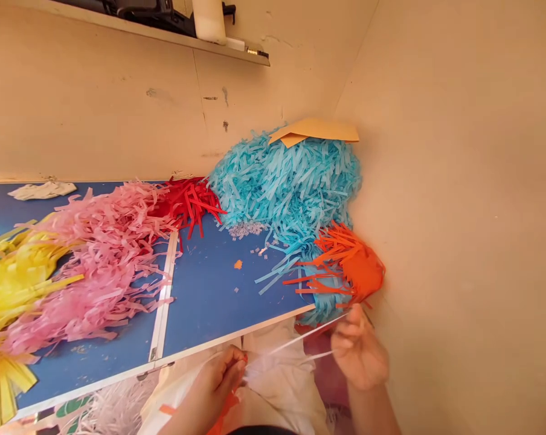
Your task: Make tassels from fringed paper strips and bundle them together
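Near the table's front edge my left hand (225, 374) is closed in a pinch. A bit of orange paper shows at its fingertips, and more orange tissue paper (228, 409) hangs below it, partly hidden by the hand. White string (300, 338) stretches in two strands from there up to my right hand (359, 350), whose fingers are curled around it. The area around the string is slightly blurred. Just above my right hand, a bunch of orange fringed tissue paper (361, 269) lies on the table's right end.
A tall heap of light blue fringe (291, 181) fills the back corner, with yellow card (327, 128) on top. Red (186, 202), pink (96, 272) and yellow fringe (19, 272) lie leftward on the blue table (209, 290). A wall shelf (164, 35) hangs above. The wall closes the right.
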Demonstrator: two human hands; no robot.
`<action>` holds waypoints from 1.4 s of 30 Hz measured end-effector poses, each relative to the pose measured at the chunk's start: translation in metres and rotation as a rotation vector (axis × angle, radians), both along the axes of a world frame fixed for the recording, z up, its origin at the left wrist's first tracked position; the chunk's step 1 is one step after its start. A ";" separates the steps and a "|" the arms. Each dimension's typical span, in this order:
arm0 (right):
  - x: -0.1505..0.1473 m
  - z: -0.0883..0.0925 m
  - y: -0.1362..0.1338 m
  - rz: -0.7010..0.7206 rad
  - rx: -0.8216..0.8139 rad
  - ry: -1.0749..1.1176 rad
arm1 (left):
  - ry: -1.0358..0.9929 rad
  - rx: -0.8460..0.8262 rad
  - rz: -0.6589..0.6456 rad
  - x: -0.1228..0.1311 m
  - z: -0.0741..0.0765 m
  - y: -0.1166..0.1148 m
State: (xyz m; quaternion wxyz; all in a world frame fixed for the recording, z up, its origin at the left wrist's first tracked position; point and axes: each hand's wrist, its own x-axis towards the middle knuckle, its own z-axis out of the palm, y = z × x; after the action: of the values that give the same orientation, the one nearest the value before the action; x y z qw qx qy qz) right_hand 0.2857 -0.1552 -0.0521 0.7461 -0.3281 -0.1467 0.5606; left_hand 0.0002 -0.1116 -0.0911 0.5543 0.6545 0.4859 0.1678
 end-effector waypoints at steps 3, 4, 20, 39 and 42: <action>0.040 0.015 -0.002 -0.207 0.087 -0.028 | 0.112 0.066 0.031 -0.020 -0.014 0.001; 0.051 0.019 -0.004 -0.283 0.103 -0.041 | 0.141 0.090 0.036 -0.027 -0.020 0.001; 0.019 0.040 -0.017 -0.285 -0.170 -0.569 | -0.031 0.344 0.003 -0.024 0.028 -0.006; -0.115 0.040 0.042 0.279 0.073 -1.279 | -1.005 -0.753 0.504 0.011 0.070 0.034; -0.111 0.041 0.048 0.303 0.055 -1.306 | -1.018 -0.798 0.484 0.014 0.069 0.043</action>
State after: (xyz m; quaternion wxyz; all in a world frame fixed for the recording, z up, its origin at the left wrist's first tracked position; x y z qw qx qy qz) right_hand 0.1745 -0.1068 -0.0109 0.4252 -0.5566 -0.6266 0.3417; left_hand 0.0141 -0.0683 -0.0222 0.8590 0.1133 0.3222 0.3813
